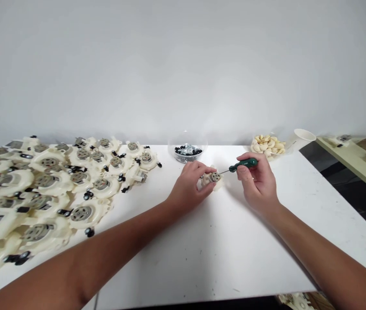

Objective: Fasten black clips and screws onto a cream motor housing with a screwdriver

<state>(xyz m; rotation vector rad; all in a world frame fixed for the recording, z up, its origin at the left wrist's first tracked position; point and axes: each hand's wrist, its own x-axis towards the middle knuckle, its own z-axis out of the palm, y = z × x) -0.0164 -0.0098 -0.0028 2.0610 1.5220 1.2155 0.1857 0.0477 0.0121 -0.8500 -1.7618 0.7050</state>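
Observation:
A small cream plastic housing with a metal motor stands on the white table, gripped between the thumb and fingers of my left hand. My right hand is closed around a green-handled screwdriver. The screwdriver's thin shaft points left, and its tip is at or very near the motor; whether it touches is too small to tell. Behind my left hand sits a clear round bowl of black and silvery small parts.
Many cream housings with motors cover the table's left side. At the back right are a clear container of cream round pieces and a tilted white cup. Beyond the table's right edge, a shelf holds more housings.

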